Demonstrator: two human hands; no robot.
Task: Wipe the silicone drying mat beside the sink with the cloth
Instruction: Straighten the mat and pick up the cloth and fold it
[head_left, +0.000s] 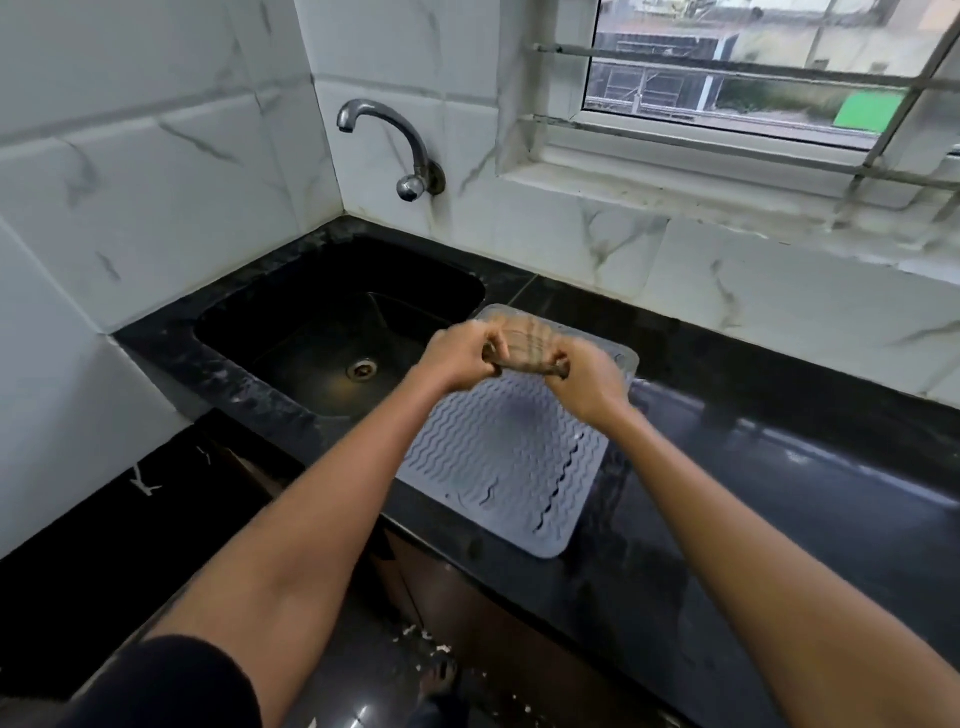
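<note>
A grey silicone drying mat with wavy ridges lies on the black counter just right of the sink. Above the mat's far end, my left hand and my right hand each grip one end of a brownish striped cloth. The cloth is stretched between them in the air and is blurred. The hands and cloth hide part of the mat's far edge.
A black sink with a metal drain sits left of the mat. A chrome tap sticks out of the tiled wall above it. The black counter runs on to the right under a barred window.
</note>
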